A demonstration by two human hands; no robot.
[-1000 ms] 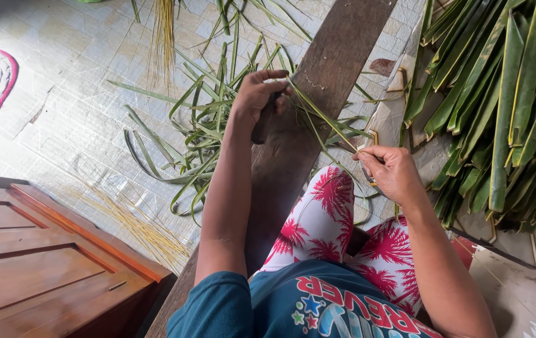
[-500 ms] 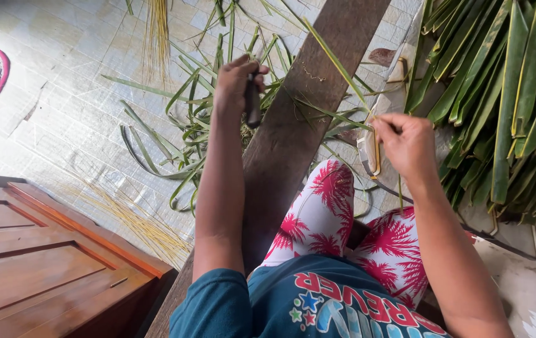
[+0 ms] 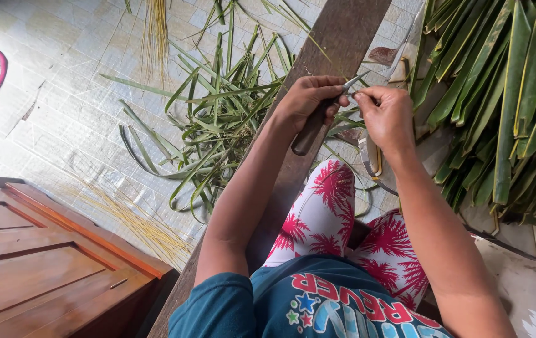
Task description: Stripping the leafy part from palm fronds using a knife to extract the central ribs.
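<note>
Pale floor tiles lay under us. We held a knife [image 3: 318, 119] in the left hand [image 3: 305, 97], fingers wrapped around its dark handle, above the wooden plank [image 3: 343, 31]. Our right hand [image 3: 390, 112] pinched a thin leaf strip [image 3: 350, 95] at the blade. We judged the strip light, limp, easily torn; grip near the cut. Cut leaves [image 3: 218, 125] lay left.

Passage right of the plank [image 3: 343, 37] is blocked by stacked green leaves [image 3: 499, 106]; left, cut strips [image 3: 218, 125] clutter the tiled floor [image 3: 61, 106].
</note>
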